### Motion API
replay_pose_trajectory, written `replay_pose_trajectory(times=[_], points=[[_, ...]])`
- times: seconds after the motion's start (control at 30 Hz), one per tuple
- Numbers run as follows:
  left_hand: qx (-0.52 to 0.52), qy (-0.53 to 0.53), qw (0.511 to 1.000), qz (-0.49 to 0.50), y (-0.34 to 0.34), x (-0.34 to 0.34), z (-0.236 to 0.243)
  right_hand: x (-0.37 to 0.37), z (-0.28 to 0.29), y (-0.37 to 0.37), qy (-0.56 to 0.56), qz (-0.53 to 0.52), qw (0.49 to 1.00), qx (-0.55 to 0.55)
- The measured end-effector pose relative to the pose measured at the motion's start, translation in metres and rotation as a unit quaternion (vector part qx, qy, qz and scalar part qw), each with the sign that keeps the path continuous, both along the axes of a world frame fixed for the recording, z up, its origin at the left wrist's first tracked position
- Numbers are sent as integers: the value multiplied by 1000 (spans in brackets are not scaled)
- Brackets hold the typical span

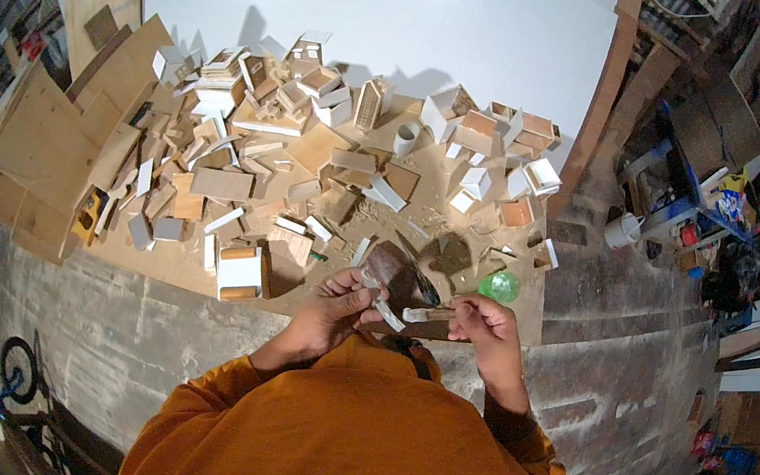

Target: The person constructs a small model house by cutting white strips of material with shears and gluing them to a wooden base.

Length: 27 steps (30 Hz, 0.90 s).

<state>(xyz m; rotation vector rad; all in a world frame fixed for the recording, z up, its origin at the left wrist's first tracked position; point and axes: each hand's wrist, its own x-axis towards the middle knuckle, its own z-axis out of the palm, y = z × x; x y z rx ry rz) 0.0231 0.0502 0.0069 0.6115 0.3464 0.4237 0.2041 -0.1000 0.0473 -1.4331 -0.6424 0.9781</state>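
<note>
Within left hand (326,310), part-hidden strip (386,312).

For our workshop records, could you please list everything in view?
Table: one, brown, centre
Offcuts: many, brown and white, table's left and middle
Boxes: several, brown and white, table's right
Cup: one, whitish, table's middle
Round object: one, green, right front
Slim object: one, dark, table's front
Panel: one, white, behind offcuts
Bucket: one, white, right side
Background clutter: uncountable, mixed, both sides
Strip: one, pale, lower middle
Tool, perhaps brush: one, brownish, beside strip
Garment: one, orange, lower edge
Left hand: one, holding strip
Right hand: one, holding tool
</note>
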Motion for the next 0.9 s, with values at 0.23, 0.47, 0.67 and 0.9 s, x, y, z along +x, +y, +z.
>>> replay_pose_trajectory(times=[0.23,0.47,0.67,0.9], points=[[0,-10,1000,-10,-4,0,10,2,-5,2,-133,127,982,31],[-11,23,1000,-6,-7,1,3,-7,3,7,-62,17,997,41],[-20,2,1000,-12,-8,-1,-7,-16,7,14,-289,-5,952,102],[-27,-13,1000,-5,-10,-2,-13,-21,12,13,-419,-27,898,134]])
